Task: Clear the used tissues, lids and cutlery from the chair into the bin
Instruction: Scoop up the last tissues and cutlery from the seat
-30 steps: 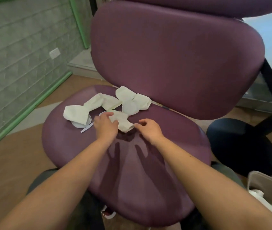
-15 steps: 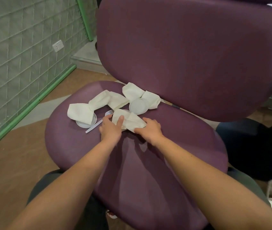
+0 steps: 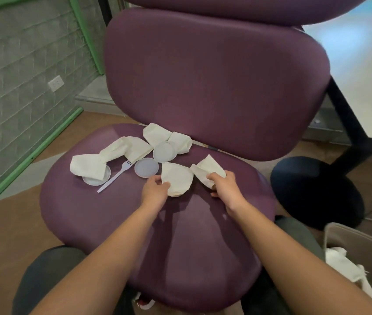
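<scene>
Chair seat [image 3: 94, 214], purple, padded, carries the litter; the bin [image 3: 360, 248] sits low at the right edge of view, pale walls, white crumpled paper already in it. Left hand [image 3: 155, 189]: grip narrow, thumb and fingers pinching the near edge of a rounded tissue [image 3: 177, 180]. Right hand [image 3: 223, 187]: fingers curled round a second tissue [image 3: 210, 170], whose pointed corner sticks up behind the knuckles. The two tissues lie just beside each other at mid-seat, and I cannot tell whether they are joined. Handling, as a judgement: both are very light, soft and limp, will crush to nothing in a fist, will not slip but may trail or drop a loose corner; best gathered by bunching the middle rather than pinching an edge. Remaining items: more creased off-white tissues toward the backrest, one [image 3: 88, 165] draped over a lid at the left. Three round translucent white lids; one bare [image 3: 146, 167], one [image 3: 164, 151] against the rear tissues, one [image 3: 96, 179] partly covered. These look thin, stiff, smooth and flat on the seat, so likely need a fingernail under the rim or a slide to the seat edge. White plastic fork [image 3: 115, 176] lies diagonally between two lids, tines toward the backrest; rigid, light, easiest taken by the handle.
</scene>
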A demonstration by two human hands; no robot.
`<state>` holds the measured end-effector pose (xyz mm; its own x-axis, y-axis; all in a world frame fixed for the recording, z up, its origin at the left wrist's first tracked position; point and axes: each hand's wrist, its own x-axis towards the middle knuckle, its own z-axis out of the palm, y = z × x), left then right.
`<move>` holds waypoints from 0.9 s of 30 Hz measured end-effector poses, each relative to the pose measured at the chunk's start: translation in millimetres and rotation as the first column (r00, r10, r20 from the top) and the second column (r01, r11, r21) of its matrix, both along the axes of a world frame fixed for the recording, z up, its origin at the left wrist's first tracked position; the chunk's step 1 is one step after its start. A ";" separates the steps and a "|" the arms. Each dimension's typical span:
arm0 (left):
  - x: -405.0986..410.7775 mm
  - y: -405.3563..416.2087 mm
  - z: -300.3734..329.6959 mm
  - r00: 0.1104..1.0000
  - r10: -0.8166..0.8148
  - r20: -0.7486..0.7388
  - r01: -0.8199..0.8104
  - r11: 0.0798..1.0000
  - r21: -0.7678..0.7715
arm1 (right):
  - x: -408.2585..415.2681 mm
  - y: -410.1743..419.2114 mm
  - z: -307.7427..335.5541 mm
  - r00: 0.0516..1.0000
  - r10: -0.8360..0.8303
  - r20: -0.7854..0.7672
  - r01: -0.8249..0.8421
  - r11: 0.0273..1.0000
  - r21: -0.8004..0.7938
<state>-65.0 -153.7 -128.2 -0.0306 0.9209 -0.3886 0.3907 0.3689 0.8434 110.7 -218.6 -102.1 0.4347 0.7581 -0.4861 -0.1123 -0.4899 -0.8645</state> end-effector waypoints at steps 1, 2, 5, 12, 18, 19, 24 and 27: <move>12.2 -7.3 3.5 0.999 -0.017 0.035 0.017 1.000 -0.008 | 8.4 -12.5 6.8 0.999 -0.035 -0.001 0.035 0.999 0.008; 22.0 -13.0 6.6 0.997 -0.029 0.065 0.030 0.999 -0.013 | 15.0 -21.7 10.1 0.998 -0.066 -0.006 0.066 0.997 0.025; 62.5 -35.2 19.8 0.977 -0.059 0.204 0.066 0.998 -0.025 | 41.0 -59.3 24.7 0.984 -0.180 0.002 0.179 0.981 0.076; 158.7 -90.0 40.1 0.927 -0.334 0.170 0.328 0.942 0.065 | 107.3 -141.4 25.6 0.911 -0.412 -0.025 0.411 0.902 0.131; 229.6 -139.4 51.2 0.822 -0.569 -0.010 0.562 0.810 0.166 | 156.5 -203.6 6.1 0.825 -0.564 0.031 0.562 0.825 0.065; 238.9 -145.6 52.0 0.793 -0.607 -0.051 0.605 0.777 0.175 | 161.6 -212.8 5.1 0.811 -0.582 0.056 0.580 0.813 0.052; 288.6 -186.1 48.2 0.653 -0.723 -0.227 0.757 0.626 0.187 | 191.0 -263.0 -8.1 0.760 -0.631 0.154 0.642 0.766 -0.029; 307.7 -207.8 37.7 0.574 -0.760 -0.305 0.816 0.561 0.135 | 205.2 -285.1 -17.8 0.719 -0.671 0.184 0.685 0.728 -0.024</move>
<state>242.7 -361.5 -90.5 0.7077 0.6672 -0.2323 0.5827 -0.3652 0.7260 315.9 -503.7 -120.0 0.8893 0.1907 -0.4156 -0.3145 -0.4048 -0.8586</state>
